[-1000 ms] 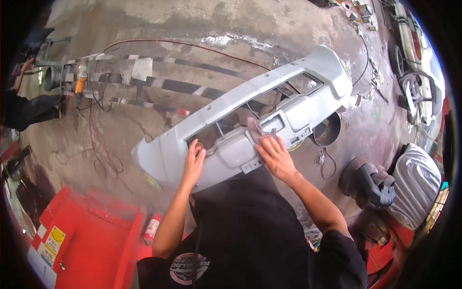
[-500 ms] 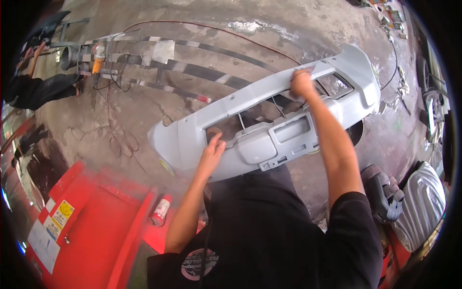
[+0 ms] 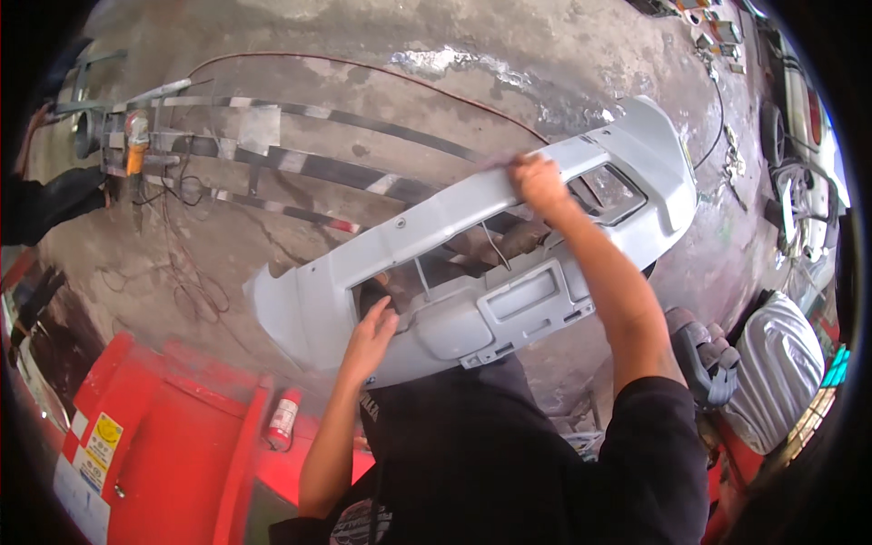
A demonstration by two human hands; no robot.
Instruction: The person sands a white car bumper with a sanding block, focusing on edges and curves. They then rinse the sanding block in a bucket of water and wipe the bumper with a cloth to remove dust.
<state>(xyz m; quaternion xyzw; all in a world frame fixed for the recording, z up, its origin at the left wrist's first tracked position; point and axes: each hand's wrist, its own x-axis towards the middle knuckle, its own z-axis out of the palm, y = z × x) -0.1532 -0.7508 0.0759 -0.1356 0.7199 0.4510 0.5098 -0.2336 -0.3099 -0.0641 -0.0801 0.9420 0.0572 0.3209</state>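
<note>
Grey bumper [image 3: 454, 227] (primed) under both hands [image 3: 368, 331]

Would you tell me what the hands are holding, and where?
A grey car bumper: left hand grips the lower edge of its grille opening, right hand its top edge.

- Daylight, bright and fairly even; a glaring wet-looking patch on the concrete floor [image 3: 472, 68] toward twelve o'clock
- The grey bumper [image 3: 454, 263] is evenly lit, with soft shade inside its openings
- The left hand [image 3: 368, 331] and right hand [image 3: 538, 182] are slightly soft, perhaps from motion
- The fisheye bends straight edges; a black rim closes the corners, heaviest at three o'clock
- The red machine [image 3: 163, 436] at seven o'clock is smeared and saturated
</note>
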